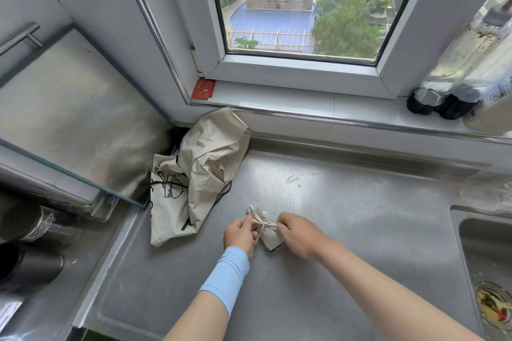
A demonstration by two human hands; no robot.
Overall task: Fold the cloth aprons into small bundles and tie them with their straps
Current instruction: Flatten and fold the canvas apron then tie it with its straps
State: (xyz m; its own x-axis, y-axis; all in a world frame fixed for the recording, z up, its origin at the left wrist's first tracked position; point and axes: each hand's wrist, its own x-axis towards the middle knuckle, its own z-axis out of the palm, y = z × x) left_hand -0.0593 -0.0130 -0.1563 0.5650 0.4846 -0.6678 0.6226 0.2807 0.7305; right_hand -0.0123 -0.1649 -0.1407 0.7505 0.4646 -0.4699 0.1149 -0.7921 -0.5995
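On the steel counter (346, 202), near the front, a small folded apron bundle (267, 231) lies between both hands. The left hand (240, 234) pinches one end of its thin strap (263, 223); the right hand (297, 232) pinches the other end, with the strap crossing over the bundle. The fingertips hide the knot itself, so whether it is tied cannot be told. Further left, a loose beige apron (205, 163) lies crumpled against the wall, its printed part half covered. A sink (487, 255) is cut off at the right edge.
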